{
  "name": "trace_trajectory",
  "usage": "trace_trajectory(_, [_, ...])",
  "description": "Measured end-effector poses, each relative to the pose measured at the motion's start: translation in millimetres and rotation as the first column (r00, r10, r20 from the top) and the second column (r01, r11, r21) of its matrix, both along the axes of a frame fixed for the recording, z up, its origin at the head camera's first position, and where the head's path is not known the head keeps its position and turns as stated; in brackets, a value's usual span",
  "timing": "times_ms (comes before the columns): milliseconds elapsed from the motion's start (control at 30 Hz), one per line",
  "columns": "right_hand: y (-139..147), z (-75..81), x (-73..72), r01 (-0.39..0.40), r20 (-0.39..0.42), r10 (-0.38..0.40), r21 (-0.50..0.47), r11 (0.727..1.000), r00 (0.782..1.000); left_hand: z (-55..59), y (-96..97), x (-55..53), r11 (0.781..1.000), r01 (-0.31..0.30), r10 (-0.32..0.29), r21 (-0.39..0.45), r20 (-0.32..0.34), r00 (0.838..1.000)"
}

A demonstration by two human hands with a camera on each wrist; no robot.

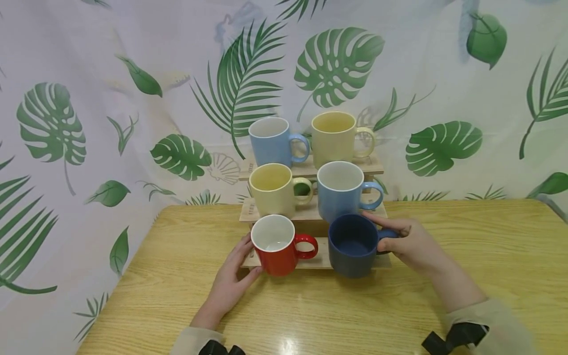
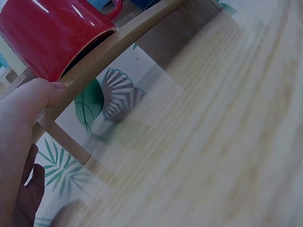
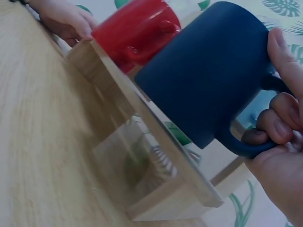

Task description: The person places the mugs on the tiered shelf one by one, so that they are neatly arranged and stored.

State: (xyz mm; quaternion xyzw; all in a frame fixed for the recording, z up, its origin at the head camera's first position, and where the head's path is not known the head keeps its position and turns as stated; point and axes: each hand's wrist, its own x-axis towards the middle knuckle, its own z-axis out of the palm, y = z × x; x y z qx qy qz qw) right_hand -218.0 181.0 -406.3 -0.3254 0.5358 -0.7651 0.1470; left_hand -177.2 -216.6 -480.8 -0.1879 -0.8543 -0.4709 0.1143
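My right hand [image 1: 414, 246] grips the handle of a dark blue mug [image 1: 352, 251], its fingers curled through the loop in the right wrist view. That mug stands upright at the right of the bottom tier of a stepped wooden rack [image 1: 316, 262]; in the right wrist view its base looks close to the board, contact unclear. My left hand [image 1: 230, 276] holds the left end of that tier, thumb at the front edge, beside a red mug [image 1: 277, 256]. The red mug sits on the board, white inside, handle to the right.
On the middle tier stand a yellow mug [image 1: 271, 192] and a light blue mug [image 1: 339, 192]. Another light blue mug [image 1: 269, 143] and another yellow mug [image 1: 334, 140] occupy the top tier. The rack rests on a wooden table [image 1: 146, 296] before a leaf-printed cloth [image 1: 133, 29].
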Motion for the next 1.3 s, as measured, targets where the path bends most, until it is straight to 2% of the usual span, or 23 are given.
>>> trace_trajectory(200, [-7.0, -0.9, 3.3, 0.080, 0.024, -0.081, 0.039, 0.996, 0.996, 0.3, 0.0, 0.0, 1.000, 0.009, -0.009, -0.002, -0.012, 1.000])
trace_trajectory(433, [-13.1, -4.3, 3.9, 0.117, 0.026, -0.119, 0.039, 0.992, 0.993, 35.5, 13.3, 17.0, 1.000, 0.001, -0.001, 0.012, 0.011, 1.000])
trace_trajectory(633, [-16.8, -9.9, 3.6, 0.116, 0.032, -0.117, 0.024, 0.993, 0.993, 34.8, 13.3, 17.0, 1.000, -0.004, 0.004, 0.006, 0.006, 1.000])
trace_trajectory(900, [-19.8, -8.2, 6.3, 0.158, 0.058, -0.162, 0.072, 0.985, 0.985, 35.1, 13.8, 16.8, 1.000, -0.011, 0.011, 0.000, 0.012, 1.000])
trace_trajectory(1033, [-19.4, -7.1, 6.9, 0.178, 0.030, -0.182, 0.109, 0.978, 0.983, 35.8, 14.2, 17.3, 1.000, -0.009, 0.009, 0.005, 0.015, 1.000])
trace_trajectory(1300, [-18.1, -6.9, 6.8, 0.254, -0.054, -0.249, 0.242, 0.936, 0.967, 36.2, 14.4, 18.2, 1.000, -0.001, 0.001, 0.018, 0.020, 1.000])
